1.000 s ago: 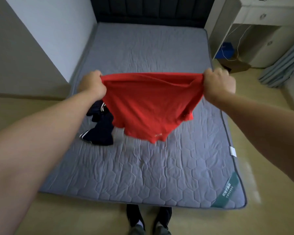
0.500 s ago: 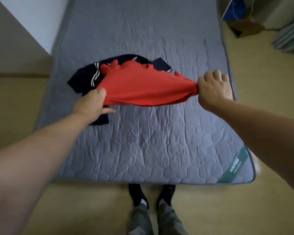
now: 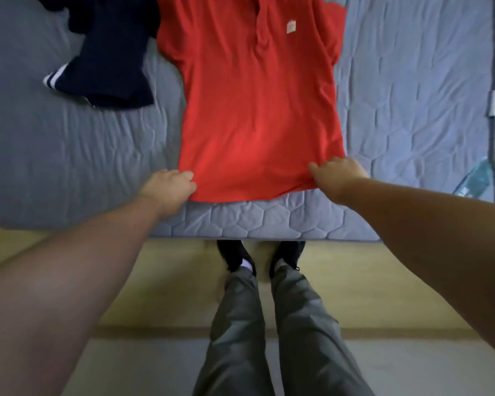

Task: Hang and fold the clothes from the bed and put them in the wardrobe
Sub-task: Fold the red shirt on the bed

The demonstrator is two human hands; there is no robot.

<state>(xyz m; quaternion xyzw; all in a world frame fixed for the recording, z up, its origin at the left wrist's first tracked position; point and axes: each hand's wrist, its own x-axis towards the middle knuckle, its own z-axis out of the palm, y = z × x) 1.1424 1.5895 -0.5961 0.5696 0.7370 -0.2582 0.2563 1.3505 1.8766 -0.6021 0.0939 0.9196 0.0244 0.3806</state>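
Red polo shirt point(image 3: 257, 110) spread face up on the bed point(image 3: 412, 81), collar at the far end, hem near the near edge. Left hand point(image 3: 167, 190) clamped on the near-left hem corner, right hand point(image 3: 337, 174) pinching the near-right corner. Dark garment point(image 3: 109, 52) lying just left, touching the left sleeve. Best now: pull the hem taut toward the near edge, smooth out the slight creases, square the sleeves, then fold each side inward evenly, keeping clear of the dark garment.

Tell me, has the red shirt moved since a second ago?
Yes. The red shirt was held up in the air; now it lies spread flat on the mattress, hem nearest its foot edge, beside the navy garment.
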